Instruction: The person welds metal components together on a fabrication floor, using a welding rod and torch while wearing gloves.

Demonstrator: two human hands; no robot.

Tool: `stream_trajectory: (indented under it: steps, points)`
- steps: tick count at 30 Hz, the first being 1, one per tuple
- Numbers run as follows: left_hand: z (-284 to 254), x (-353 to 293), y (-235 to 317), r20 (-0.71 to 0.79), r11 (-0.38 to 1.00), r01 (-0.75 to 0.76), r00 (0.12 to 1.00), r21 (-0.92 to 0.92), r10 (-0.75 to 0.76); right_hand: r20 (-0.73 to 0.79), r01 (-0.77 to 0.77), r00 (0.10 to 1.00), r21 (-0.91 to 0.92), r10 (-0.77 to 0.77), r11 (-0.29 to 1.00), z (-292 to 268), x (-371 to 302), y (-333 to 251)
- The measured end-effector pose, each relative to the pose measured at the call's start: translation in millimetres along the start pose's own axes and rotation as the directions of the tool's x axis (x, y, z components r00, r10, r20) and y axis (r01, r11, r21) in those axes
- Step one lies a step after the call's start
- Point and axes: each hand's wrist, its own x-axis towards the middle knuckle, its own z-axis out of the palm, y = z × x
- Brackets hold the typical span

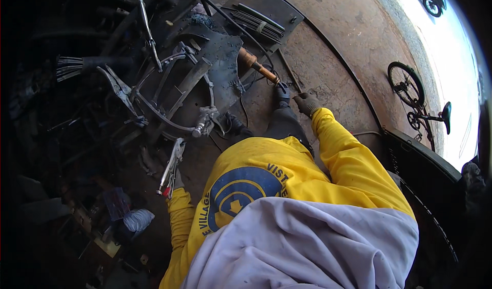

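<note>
Left hand (177, 179) clamped around shiny steel pliers (171, 167), jaws up toward curved metal frame (174, 99); gloved right hand (307, 104) resting on rough floor (348, 58), closure unclear, near brass-tipped torch (256, 66)

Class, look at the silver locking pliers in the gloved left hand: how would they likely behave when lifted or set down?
The locking pliers look all metal, so probably rigid and fairly heavy for their size. The left hand grips one end, so the long jaw end may tend to tip. Their flat shape suggests they would lie still, not roll.
</note>
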Motion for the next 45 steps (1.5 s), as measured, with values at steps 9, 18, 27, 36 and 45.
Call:
stream_trajectory:
  steps: [9, 18, 27, 36, 45]
  points:
    - [-88.0, -122.3, 166.2, 0.281, 0.741, 0.657, 0.744, -0.143, -0.606, -0.036, 0.289, 0.949, -0.302, -0.314, 0.908, -82.4, 129.2, -156.2]
    - [-83.6, -150.1, 223.7, 0.671, 0.611, 0.789, 0.482, -0.054, -0.563, 0.09, 0.316, 0.943, -0.544, -0.321, 0.778, -80.1, 192.1, -170.3]
    - [-82.3, -119.3, 209.5, 0.717, 0.71, 0.689, 0.566, -0.141, -0.407, 0.123, 0.274, 0.946, -0.799, -0.301, 0.535, -85.7, 167.2, -206.8]
    - [-55.7, -168.4, 181.6, 0.721, 0.759, 0.611, 0.628, -0.224, -0.292, 0.051, 0.228, 0.949, -0.792, -0.312, 0.566, -72.7, 197.2, -178.8]
    - [-38.2, -168.5, 168.1, 0.703, 0.7, 0.669, 0.622, -0.248, -0.345, -0.165, 0.054, 0.961, -0.676, -0.222, 0.735, -63.2, 153.7, -127.0]
